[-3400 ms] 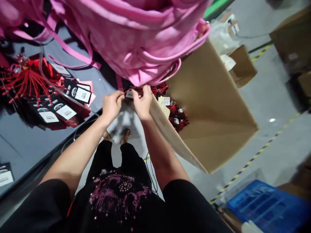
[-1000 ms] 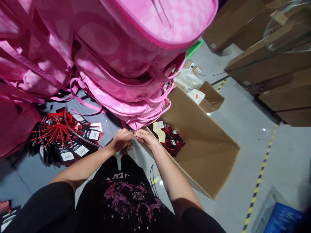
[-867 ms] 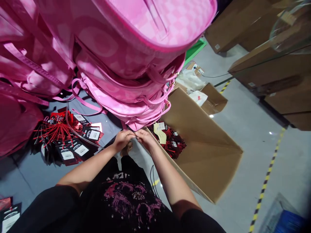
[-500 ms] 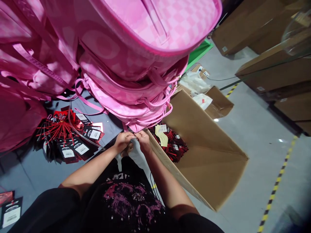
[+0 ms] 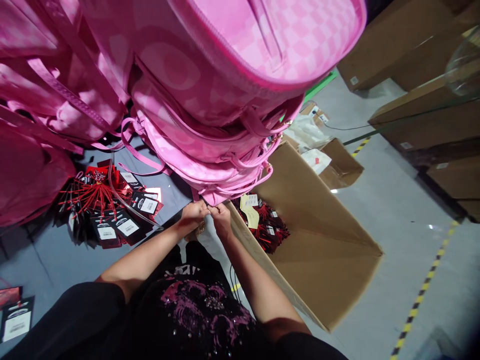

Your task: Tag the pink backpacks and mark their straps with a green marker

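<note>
A large pink checkered backpack [image 5: 180, 115] rests on the grey table, its near end facing me. Right below that end, my left hand [image 5: 194, 212] and my right hand [image 5: 220, 217] meet with fingers pinched together, thumbs almost touching. Whatever is between the fingertips is too small and hidden to name. Thin pink straps [image 5: 240, 187] hang just above the fingers. To the left of my hands lies a fanned bunch of black and red hang tags [image 5: 123, 225] with red strings. More bundled tags [image 5: 268, 225] sit inside the open cardboard box on my right.
The tall open cardboard box [image 5: 318, 260] stands against the table's right side. Other pink bags [image 5: 33, 165] crowd the left. Loose tags [image 5: 17, 320] lie on the grey table [image 5: 67, 290]. Large cartons [image 5: 420, 115] and yellow-black tape [image 5: 423, 295] are on the floor to the right.
The backpack appears slightly further right and larger in view. My hands have stayed pinched together below it, with the left fingers curled a little more.
</note>
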`<state>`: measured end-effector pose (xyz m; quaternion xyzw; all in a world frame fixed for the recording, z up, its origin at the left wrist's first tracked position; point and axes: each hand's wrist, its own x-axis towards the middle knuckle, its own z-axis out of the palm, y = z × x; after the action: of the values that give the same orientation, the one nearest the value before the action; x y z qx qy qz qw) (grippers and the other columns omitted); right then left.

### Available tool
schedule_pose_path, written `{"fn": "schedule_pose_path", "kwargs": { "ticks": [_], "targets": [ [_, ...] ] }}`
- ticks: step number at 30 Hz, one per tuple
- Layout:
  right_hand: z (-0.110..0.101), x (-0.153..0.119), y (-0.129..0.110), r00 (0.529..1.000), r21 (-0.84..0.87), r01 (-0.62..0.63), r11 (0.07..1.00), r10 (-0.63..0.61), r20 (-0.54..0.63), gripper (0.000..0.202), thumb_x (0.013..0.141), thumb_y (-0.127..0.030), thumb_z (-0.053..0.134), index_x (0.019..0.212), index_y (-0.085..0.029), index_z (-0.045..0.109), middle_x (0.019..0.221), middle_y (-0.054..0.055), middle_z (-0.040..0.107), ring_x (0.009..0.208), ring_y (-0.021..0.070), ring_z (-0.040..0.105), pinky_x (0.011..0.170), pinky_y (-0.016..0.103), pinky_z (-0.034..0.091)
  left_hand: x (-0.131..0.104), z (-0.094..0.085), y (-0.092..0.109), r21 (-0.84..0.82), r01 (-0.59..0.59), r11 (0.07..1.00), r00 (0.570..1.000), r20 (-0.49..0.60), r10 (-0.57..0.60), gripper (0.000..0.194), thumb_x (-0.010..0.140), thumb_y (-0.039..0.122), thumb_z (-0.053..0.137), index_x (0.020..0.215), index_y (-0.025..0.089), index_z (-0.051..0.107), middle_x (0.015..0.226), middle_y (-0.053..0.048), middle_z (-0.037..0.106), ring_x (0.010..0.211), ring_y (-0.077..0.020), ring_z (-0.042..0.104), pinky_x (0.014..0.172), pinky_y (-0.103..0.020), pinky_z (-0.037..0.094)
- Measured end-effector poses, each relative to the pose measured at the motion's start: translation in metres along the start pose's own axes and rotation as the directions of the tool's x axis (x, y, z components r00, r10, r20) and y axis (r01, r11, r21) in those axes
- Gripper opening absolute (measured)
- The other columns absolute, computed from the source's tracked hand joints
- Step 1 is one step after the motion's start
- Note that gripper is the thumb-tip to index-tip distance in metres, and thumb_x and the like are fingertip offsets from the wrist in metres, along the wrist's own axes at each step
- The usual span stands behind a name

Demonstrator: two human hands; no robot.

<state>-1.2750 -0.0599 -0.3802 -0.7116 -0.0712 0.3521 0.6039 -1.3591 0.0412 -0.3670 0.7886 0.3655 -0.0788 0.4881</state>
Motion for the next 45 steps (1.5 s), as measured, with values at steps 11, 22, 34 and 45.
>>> {"fn": "schedule_pose_path", "kwargs": {
  "ticks": [11,22,34,45],
  "targets": [
    [0.007,0.004,0.012,0.996,0.004,-0.036,0.999,0.036,-0.079,0.029,0.058,-0.043,0.068,0.069,-0.018,0.058,0.064,-0.002,0.058,0.062,0.0128,0.047,0.061,0.027,0.042,-0.004,0.007,-0.001,0.012,0.032,0.999,0.999,-0.019,-0.032,0.017,0.083,0.034,0.058,0.085,0.019,0.066,0.079,-0.001,0.067,0.074,-0.0172,0.059,0.065,-0.025,0.04],
    [0.01,0.001,0.016,0.998,-0.095,-0.053,0.994,0.05,-0.033,0.037,0.056,-0.051,0.068,0.076,-0.022,0.057,0.069,-0.001,0.06,0.065,0.0155,0.051,0.067,0.031,0.044,-0.012,0.009,-0.011,-0.106,0.041,0.994,0.993,-0.104,-0.052,0.011,0.084,0.029,0.061,0.084,0.022,0.069,0.077,-0.001,0.069,0.076,-0.0191,0.061,0.068,-0.027,0.04],
    [-0.009,0.014,-0.008,0.983,-0.349,-0.055,0.935,0.112,0.145,0.046,0.051,-0.052,0.079,0.049,-0.021,0.045,0.047,-0.005,0.041,0.051,0.0095,0.032,0.049,0.026,0.027,-0.014,0.005,-0.019,-0.176,-0.071,0.982,0.997,-0.034,0.066,0.018,0.088,0.021,0.051,0.086,0.023,0.068,0.079,0.002,0.072,0.079,-0.016,0.064,0.071,-0.025,0.042],
    [-0.014,0.015,-0.005,0.978,-0.443,-0.02,0.896,0.11,0.179,0.05,0.055,-0.059,0.077,0.052,-0.021,0.045,0.05,-0.004,0.035,0.052,0.0095,0.027,0.05,0.027,0.024,-0.005,0.004,-0.026,-0.279,-0.08,0.957,0.996,0.002,0.084,0.012,0.082,0.023,0.058,0.078,0.018,0.068,0.07,0.003,0.068,0.065,-0.0116,0.057,0.064,-0.022,0.039]
  ]
}}
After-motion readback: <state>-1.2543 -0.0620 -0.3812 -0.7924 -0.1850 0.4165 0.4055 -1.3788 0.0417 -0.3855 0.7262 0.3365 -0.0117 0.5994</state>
